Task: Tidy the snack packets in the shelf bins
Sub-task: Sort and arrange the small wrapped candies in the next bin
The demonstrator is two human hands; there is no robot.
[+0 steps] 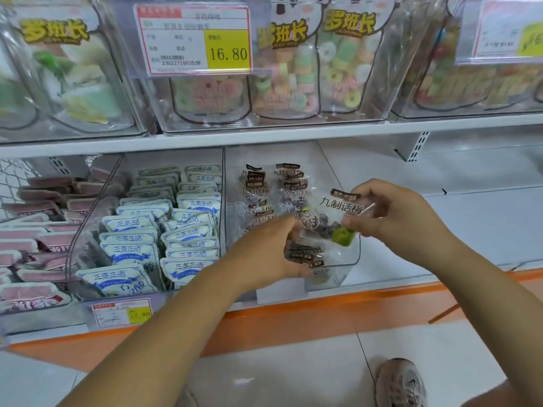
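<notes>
Price tag (121,313) print blurred; shoe (401,383) cut off.

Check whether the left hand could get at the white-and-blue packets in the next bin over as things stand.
Probably not straight away: the left hand is occupied, gripping clear plum packets. Otherwise the white-and-blue packets lie uncovered in their open-topped bin, close beside it.

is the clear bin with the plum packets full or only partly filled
Partly filled. The clear bin holds plum packets toward the back, its front corner bare; the right hand lifts one packet.
</notes>
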